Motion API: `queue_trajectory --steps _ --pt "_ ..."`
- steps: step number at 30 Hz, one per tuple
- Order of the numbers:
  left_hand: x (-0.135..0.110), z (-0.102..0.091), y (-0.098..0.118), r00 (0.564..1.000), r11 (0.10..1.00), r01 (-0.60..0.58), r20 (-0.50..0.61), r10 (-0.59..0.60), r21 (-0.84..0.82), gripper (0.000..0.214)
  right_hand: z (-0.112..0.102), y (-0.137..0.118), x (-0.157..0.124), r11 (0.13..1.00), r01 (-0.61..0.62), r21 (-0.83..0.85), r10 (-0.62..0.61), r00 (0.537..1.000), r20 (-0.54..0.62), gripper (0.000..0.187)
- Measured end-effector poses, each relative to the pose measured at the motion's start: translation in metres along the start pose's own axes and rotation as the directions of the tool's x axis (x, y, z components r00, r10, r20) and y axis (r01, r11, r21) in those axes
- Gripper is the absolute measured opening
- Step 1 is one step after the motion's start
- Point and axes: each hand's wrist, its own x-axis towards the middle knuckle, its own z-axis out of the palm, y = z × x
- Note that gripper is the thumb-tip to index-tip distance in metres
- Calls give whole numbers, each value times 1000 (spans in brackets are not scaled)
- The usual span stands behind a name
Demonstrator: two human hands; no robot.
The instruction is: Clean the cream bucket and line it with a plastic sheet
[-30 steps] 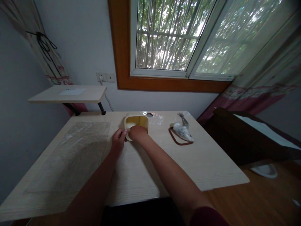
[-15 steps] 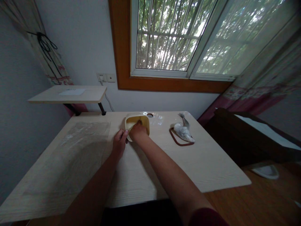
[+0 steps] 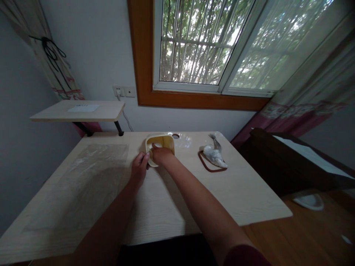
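A small square yellow container (image 3: 163,140) stands near the back of the pale wooden table (image 3: 166,199). My left hand (image 3: 140,168) is closed on its near left corner, thumb on the rim. My right hand (image 3: 161,154) reaches over the near edge into the container with its fingers curled down inside; what they touch is hidden, though something pale shows at the container's bottom (image 3: 156,145).
A crumpled grey-white cloth or bag (image 3: 214,154) lies on a brown ring-shaped item (image 3: 208,167) to the right. A clear plastic sheet (image 3: 91,173) covers the table's left part. A small raised shelf (image 3: 77,111) stands at back left, dark furniture (image 3: 291,162) to the right.
My right hand dipped deeper into the container half a second ago and has since drawn back a little toward its near left side. My left hand keeps its hold on the corner.
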Motion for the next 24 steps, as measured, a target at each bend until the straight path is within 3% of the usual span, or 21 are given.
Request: queue_trajectory --steps 7,24 --pt "0 -2 2 1000 1000 8 -26 -9 -25 36 -2 -3 5 1000 -11 18 9 997 81 51" --pt "-3 1 8 1000 999 7 -23 -6 41 38 2 -6 0 992 -122 8 121 991 49 43"
